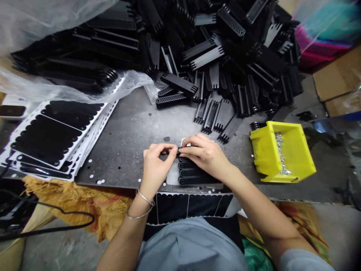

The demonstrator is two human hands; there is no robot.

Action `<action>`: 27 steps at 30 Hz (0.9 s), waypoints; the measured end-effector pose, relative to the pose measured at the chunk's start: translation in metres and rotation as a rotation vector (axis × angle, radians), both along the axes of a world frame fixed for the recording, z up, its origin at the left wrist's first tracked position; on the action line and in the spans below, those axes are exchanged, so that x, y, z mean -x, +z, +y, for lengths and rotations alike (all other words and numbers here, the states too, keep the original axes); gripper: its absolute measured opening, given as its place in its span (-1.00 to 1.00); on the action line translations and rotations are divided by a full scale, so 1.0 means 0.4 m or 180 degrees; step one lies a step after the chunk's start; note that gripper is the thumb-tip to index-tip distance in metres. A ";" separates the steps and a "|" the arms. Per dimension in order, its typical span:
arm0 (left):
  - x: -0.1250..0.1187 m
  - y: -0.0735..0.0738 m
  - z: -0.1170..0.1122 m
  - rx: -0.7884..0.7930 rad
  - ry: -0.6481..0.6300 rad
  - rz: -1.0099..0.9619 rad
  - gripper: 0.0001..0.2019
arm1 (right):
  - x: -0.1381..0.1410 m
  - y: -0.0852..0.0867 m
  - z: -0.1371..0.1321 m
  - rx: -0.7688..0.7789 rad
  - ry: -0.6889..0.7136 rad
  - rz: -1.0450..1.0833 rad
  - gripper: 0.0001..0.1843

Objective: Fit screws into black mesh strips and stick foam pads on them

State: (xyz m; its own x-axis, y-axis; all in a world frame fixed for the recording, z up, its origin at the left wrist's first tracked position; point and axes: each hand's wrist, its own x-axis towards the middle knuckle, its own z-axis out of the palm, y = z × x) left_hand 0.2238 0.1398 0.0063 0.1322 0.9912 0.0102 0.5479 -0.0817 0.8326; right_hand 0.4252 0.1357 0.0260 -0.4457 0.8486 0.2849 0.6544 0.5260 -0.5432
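Note:
My left hand (158,161), with a silver bangle at the wrist, has its thumb and index finger pinched at the rounded end of a black plastic strip (178,150). Right beside it, my right hand (207,155) closes its fingertips on the same end and covers most of that strip. Below the right hand, several matching black strips (194,180) lie side by side on a light grey plate (171,177). Whether anything small sits between the fingertips is hidden. Across my lap lies a sheet of black stickers (172,206).
A large heap of black plastic parts (205,56) covers the back of the grey table (126,131). Stacked sheets of black stickers (50,135) lie at left beside a clear plastic bag (124,88). On the right stands a yellow bin (299,154) with small shiny metal pieces.

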 end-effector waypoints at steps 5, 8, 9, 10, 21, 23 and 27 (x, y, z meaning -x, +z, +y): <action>-0.002 0.005 0.003 0.0011 -0.0007 -0.0026 -0.87 | -0.095 0.043 -0.031 0.0488 -0.0482 0.0238 -0.81; -0.001 0.008 0.006 0.0003 -0.0001 -0.0010 -0.85 | -0.152 0.045 -0.050 0.0756 -0.0768 0.0671 -0.86; -0.001 0.008 0.006 -0.0001 0.0010 -0.0004 -0.85 | -0.162 0.039 -0.054 0.0722 -0.0807 0.0787 -0.86; -0.001 0.007 0.007 -0.0007 0.0021 0.0003 -0.85 | -0.168 0.032 -0.055 0.0667 -0.0831 0.0872 -0.87; 0.021 0.016 0.013 -0.0177 -0.0237 0.0232 -0.78 | -0.194 0.006 -0.091 0.0049 -0.1296 0.0570 -0.80; 0.009 0.027 0.004 -0.0421 -0.0725 0.0306 -0.53 | -0.180 0.001 -0.121 -0.0171 -0.1570 0.0385 -0.64; -0.065 0.038 -0.032 -0.0669 -0.1978 0.0898 0.23 | -0.134 -0.029 -0.172 0.0133 -0.0845 -0.0220 -0.36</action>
State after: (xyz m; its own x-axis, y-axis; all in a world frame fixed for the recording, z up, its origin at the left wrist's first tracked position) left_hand 0.2499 0.1270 0.0216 0.6978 0.7124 0.0749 0.5401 -0.5919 0.5983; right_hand 0.4789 0.0670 0.0143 -0.2233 0.9487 0.2237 0.8026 0.3092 -0.5102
